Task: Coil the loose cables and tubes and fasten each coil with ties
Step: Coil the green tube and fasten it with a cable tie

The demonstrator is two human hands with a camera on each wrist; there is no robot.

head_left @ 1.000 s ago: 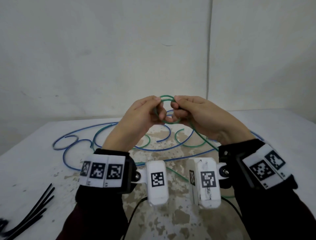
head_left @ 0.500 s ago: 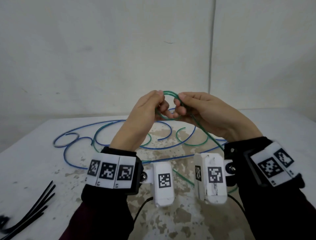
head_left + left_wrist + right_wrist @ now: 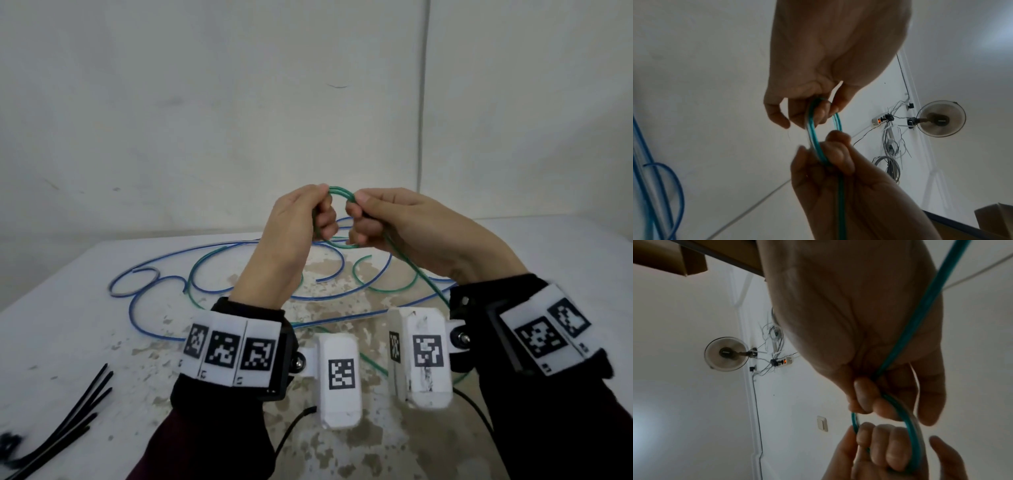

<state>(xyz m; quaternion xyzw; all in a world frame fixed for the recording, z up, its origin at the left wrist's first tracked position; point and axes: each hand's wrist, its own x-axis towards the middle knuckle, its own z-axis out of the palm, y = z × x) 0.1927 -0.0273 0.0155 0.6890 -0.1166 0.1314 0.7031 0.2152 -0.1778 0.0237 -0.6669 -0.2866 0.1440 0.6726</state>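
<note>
Green tube (image 3: 337,194) is where my attention sits: a small coil of it is held up in the air between both hands, above the white table (image 3: 51,329), while its free length runs down past the right wrist to the tabletop. My left hand (image 3: 291,236) has its fingers curled round one side of the coil, and my right hand (image 3: 407,229) pinches the other side between thumb and curled fingers. I judge the coil is kept aloft and gripped at two opposite spots so the loops stay stacked and cannot spring open while more tube is fed in. The trailing length lying slack under the right palm lets it slide up freely for the next turn.

The blue tube (image 3: 219,294) lies loose in wide curves on the table behind the hands, not yet coiled. The black ties (image 3: 68,418) wait at the near left edge, within reach for when a coil is finished.

How many turns the coil has is hard to say; from the wrist views it looks like two or perhaps three strands lying together. The fingertips inside the coil are hidden from the head view, the ties run out of frame at the lower left, and the wrist units cover where the green length meets the table.
</note>
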